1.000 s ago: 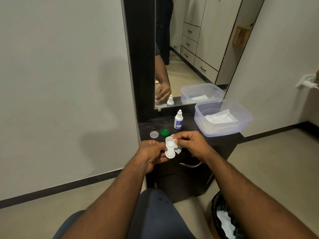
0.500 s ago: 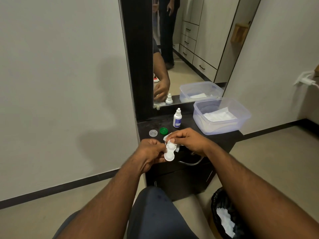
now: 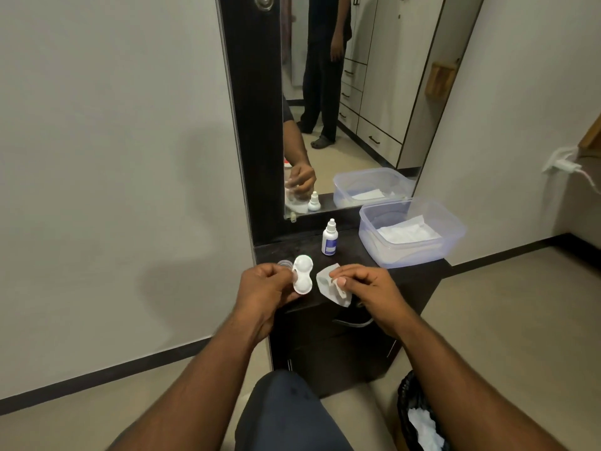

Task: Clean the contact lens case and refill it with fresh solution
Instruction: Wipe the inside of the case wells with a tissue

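Just in front of the solution bottle [image 3: 329,239] on the dark bench [image 3: 357,255], we've got the lens case [image 3: 302,278] pinched by its edge in our left hand [image 3: 265,288], wells facing us, probably so we can check they're wiped dry. Right of the case, our right hand [image 3: 364,284] holds the tissue [image 3: 327,283], fingers [image 3: 342,281] curled around it, pulled clear of the case. The bottle stands capped behind, handy for the refill. One clear cap [image 3: 284,264] peeks out behind our left hand.
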`<state>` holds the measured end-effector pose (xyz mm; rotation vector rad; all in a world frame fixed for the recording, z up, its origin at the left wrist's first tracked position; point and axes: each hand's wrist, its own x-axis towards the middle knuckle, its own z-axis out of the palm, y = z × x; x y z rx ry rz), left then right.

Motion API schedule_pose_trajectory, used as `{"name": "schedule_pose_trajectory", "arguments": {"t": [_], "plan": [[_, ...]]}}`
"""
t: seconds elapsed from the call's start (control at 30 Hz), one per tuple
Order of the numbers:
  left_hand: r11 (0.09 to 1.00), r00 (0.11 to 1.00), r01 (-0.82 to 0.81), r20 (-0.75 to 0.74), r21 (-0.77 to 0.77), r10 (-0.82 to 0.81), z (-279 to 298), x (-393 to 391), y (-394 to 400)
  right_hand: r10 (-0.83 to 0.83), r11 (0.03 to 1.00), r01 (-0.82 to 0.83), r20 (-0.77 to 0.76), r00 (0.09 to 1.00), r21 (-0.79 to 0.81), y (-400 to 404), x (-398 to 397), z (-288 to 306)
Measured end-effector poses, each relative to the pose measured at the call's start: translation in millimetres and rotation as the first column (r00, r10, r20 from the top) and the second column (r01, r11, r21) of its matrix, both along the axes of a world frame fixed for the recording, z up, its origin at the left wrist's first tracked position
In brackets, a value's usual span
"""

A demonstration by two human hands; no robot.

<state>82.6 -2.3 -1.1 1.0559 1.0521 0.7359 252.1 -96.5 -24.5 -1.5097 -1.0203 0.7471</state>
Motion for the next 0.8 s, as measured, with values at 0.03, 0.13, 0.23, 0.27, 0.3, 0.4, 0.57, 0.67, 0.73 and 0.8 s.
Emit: {"name": "schedule_pose_trajectory", "arguments": {"t": [0.03,0.13,0.23,0.27,0.3,0.4,0.57,0.67,0.73,0.8], "plan": [[0.986,0.995,0.033,-0.094,0.162,-0.017,0,-1,3,-0.048,0.999,0.048,-0.025,0.999,0.016,-2,-3,1],[0.714,0.911,0.285,-0.412,0.639,0.005,0,-5,11,-0.179,0.981,0.185,-0.085,0.980,0.057,-3,-5,2],[0.326,0.773,0.563,-0.623,0.759,0.116,-3,-9,15,-0.259,0.961,0.268,-0.110,0.960,0.073,-4,-3,10],[0.221,0.744,0.616,-0.651,0.756,0.154,-5,-10,16,-0.275,0.956,0.284,-0.107,0.955,0.076,-5,-2,12],[0.123,0.736,0.641,-0.652,0.758,0.181,-8,-11,17,-0.287,0.952,0.295,-0.101,0.953,0.078,-6,-1,15],[-0.089,0.742,0.660,-0.629,0.746,0.229,-18,-14,18,-0.317,0.942,0.324,-0.092,0.944,0.085,-7,3,20],[-0.198,0.648,0.760,-0.700,0.619,0.300,-27,-17,31,-0.303,0.948,0.307,-0.059,0.951,0.080,-9,0,21],[-0.173,0.650,0.756,-0.691,0.632,0.316,-28,-19,30,-0.267,0.960,0.268,-0.021,0.963,0.080,-9,-5,19],[-0.040,0.686,0.697,-0.649,0.716,0.330,-25,-19,20,-0.264,0.959,0.263,-0.006,0.964,0.104,-8,-8,18],[0.238,0.673,0.619,-0.662,0.748,0.331,-11,-12,4,-0.270,0.956,0.265,0.024,0.963,0.123,-8,-9,19]]}}
